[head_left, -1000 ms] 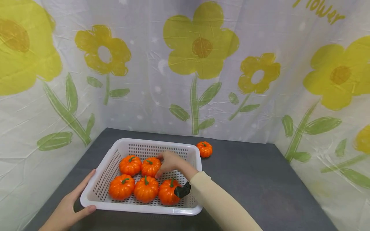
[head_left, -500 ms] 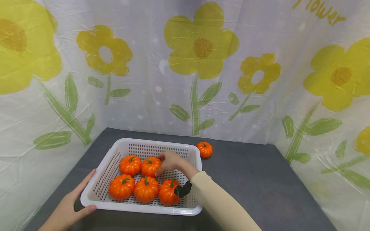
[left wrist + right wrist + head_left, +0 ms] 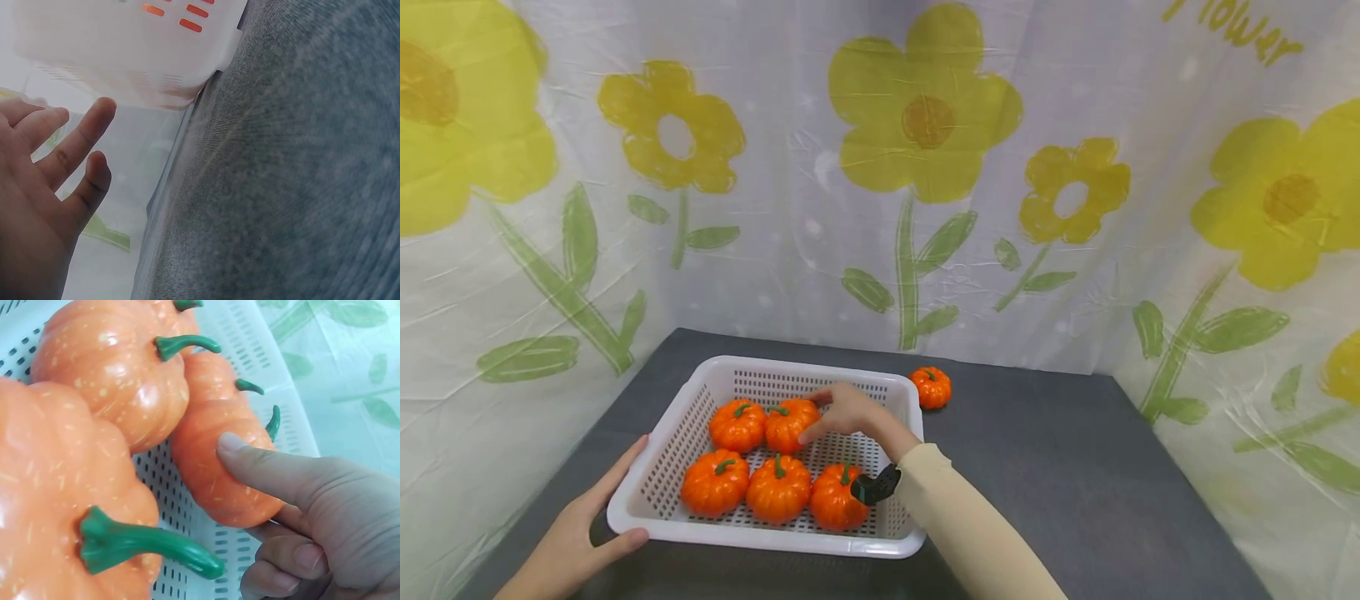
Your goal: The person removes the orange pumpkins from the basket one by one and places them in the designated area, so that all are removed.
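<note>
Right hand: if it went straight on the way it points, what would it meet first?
Beyond the held pumpkin, the right hand would probably meet the back-left pumpkin in the basket; whether those two pumpkins touch is unclear.

I've got a glossy orange artificial pumpkin (image 3: 788,428), tilted, green stem (image 3: 778,410) pointing left, in back row of white slotted plastic basket (image 3: 760,538); five in there total.
</note>
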`<state>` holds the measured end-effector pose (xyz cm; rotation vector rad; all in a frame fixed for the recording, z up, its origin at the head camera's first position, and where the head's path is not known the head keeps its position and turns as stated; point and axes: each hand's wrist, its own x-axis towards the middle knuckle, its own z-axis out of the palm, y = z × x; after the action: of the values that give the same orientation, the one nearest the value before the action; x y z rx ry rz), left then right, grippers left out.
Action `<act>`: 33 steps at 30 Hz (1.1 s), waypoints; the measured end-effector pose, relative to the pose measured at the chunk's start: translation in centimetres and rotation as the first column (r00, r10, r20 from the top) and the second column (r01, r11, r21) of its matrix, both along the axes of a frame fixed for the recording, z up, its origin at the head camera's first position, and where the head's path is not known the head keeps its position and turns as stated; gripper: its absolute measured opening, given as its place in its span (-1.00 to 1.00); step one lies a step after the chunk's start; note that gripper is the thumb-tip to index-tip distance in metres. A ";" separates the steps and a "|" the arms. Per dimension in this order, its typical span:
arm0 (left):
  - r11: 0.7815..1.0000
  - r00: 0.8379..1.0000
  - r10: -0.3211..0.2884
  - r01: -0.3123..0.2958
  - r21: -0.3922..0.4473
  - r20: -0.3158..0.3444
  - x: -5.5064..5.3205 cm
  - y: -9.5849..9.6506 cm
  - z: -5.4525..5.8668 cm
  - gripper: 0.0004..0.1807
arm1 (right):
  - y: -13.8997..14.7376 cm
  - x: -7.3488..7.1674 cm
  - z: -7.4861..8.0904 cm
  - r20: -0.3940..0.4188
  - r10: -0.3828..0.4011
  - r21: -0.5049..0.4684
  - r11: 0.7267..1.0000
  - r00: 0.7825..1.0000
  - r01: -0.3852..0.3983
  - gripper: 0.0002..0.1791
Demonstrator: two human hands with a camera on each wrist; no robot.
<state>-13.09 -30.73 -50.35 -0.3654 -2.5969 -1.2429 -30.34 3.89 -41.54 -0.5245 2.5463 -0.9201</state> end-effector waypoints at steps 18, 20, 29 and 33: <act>1.000 1.000 0.007 -0.007 -0.023 0.009 -0.3 -0.3 0.2 0.08 | 0.9 -0.1 2.3 -0.058 -0.001 -0.172 0.985 0.998 -0.009 -0.21; 1.000 1.000 -0.004 0.004 -0.011 -0.011 -0.4 -0.1 0.2 0.08 | 1.3 0.1 2.9 -0.073 -0.005 -0.184 0.983 0.997 -0.008 -0.19; 1.000 0.999 -0.015 0.016 0.013 -0.051 -0.4 0.0 -0.1 0.06 | 4.1 1.1 4.8 -0.113 -0.032 -0.266 0.964 0.993 0.001 -0.17; 1.000 0.999 -0.012 0.012 0.023 -0.031 -0.3 -0.1 -0.1 0.05 | 5.5 1.4 5.6 -0.140 -0.051 -0.310 0.951 0.989 0.005 -0.19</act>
<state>-13.42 -30.80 -50.47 -0.3932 -2.5564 -1.2597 -28.92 9.41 -35.98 -0.6694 2.5557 -1.3504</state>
